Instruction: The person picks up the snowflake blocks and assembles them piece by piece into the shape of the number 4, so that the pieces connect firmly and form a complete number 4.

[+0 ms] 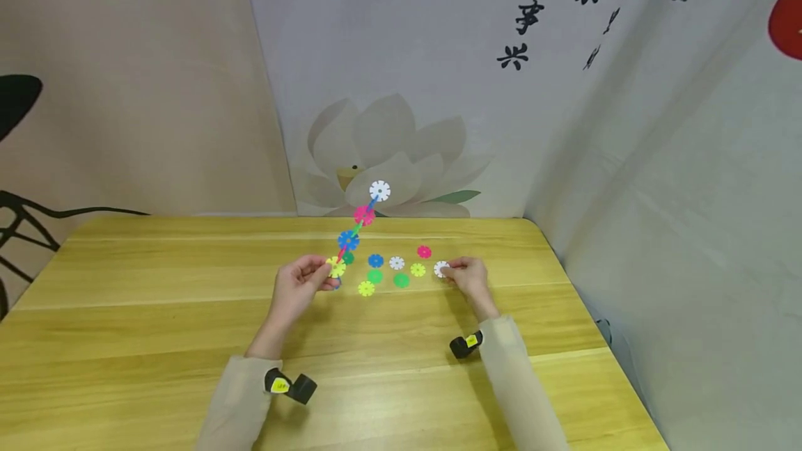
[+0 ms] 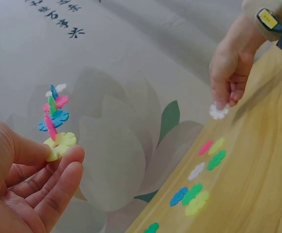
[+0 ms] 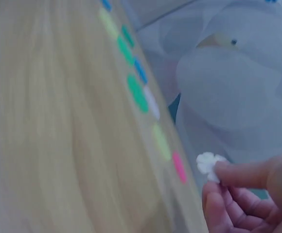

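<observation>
My left hand (image 1: 299, 285) pinches a yellow notched disc (image 1: 335, 267) between thumb and fingers. This disc is the near end of a chain of interlocked discs, which slants up and away through pink, blue (image 1: 348, 241), green, pink (image 1: 364, 216) and blue to a white disc (image 1: 379, 191) at the far tip. Off to the right, my right hand (image 1: 471, 277) pinches a loose white disc (image 3: 207, 164) by its edge; in the left wrist view this white disc (image 2: 219, 111) appears held above the table. The two hands are apart, with loose discs lying between them.
Several loose discs lie on the wooden table (image 1: 376, 381): pink (image 1: 424, 252), white (image 1: 397, 263), blue (image 1: 375, 261), green (image 1: 402, 280) and yellow (image 1: 366, 289) among them. A printed curtain (image 1: 401, 54) hangs behind the table's far edge. At far left stands a black chair-like frame (image 1: 25, 232).
</observation>
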A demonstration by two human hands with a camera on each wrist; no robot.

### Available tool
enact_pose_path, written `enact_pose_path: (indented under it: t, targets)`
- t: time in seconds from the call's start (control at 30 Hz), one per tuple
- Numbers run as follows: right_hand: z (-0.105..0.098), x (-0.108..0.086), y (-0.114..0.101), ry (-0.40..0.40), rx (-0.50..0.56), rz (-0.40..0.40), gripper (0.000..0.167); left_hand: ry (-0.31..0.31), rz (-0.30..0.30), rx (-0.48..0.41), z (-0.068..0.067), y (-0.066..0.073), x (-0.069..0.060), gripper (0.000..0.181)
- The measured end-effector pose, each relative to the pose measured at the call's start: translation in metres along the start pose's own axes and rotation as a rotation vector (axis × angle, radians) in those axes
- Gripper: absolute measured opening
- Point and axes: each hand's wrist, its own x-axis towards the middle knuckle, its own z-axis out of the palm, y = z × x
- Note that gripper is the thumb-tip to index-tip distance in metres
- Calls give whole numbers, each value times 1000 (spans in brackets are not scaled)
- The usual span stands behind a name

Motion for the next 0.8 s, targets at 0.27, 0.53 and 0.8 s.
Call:
enact_pose_path:
  t: [0.27, 0.53, 0.8]
  targets:
    - [12, -33, -18, -157, 179, -38, 12, 24, -19, -14, 6, -3, -4, 15]
    - [28, -58, -38, -318, 167, -88, 22, 28, -30, -46, 10, -4, -8, 16]
    - [46, -79, -58, -453, 146, -90, 27, 3, -20, -28, 14, -9, -13, 17]
